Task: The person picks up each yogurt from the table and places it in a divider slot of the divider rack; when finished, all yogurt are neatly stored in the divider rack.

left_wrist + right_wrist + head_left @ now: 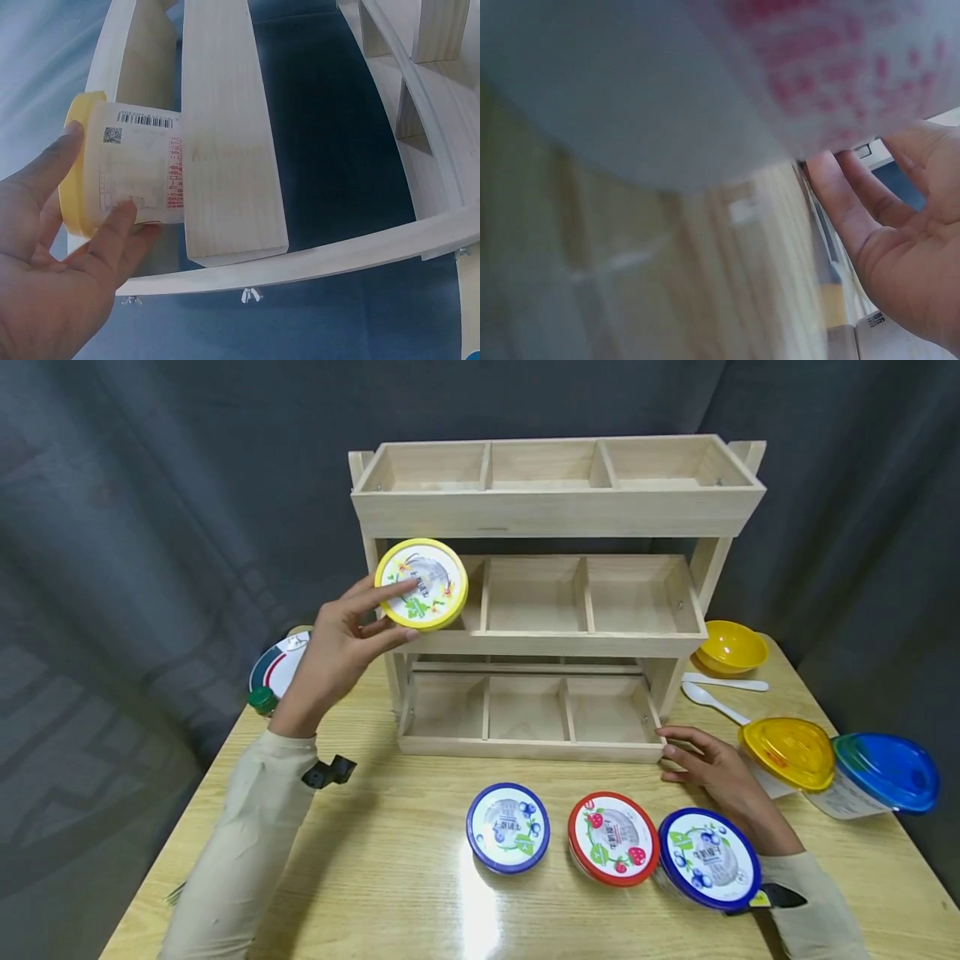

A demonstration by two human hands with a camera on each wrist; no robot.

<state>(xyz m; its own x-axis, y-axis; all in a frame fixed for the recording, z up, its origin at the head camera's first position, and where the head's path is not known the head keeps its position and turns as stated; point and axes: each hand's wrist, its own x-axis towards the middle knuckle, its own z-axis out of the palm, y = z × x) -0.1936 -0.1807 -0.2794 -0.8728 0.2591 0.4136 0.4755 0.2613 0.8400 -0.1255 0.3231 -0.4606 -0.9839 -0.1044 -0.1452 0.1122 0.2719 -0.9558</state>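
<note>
My left hand (341, 635) grips a round tub with a yellow-rimmed lid (422, 585), held in front of the left compartment of the rack's middle tray (555, 645). In the left wrist view, the tub's white side (142, 161) shows a barcode and red print, and its far end reaches the wooden tray's front board (232, 150). Low on the right, my right hand (716, 772) has its relaxed fingers at the front right corner of the bottom tray (525, 748). Close to that wrist stands a blue-rimmed tub (708, 858); in the right wrist view a blurred tub (667, 97) covers much of the picture.
A red-rimmed tub (613, 838) and another blue-rimmed tub (507, 827) stand before the rack. On the right are a yellow bowl (731, 646), white utensils (712, 700) and containers with yellow (789, 752) and blue lids (888, 771). A plate (281, 664) and green cap (262, 700) lie left.
</note>
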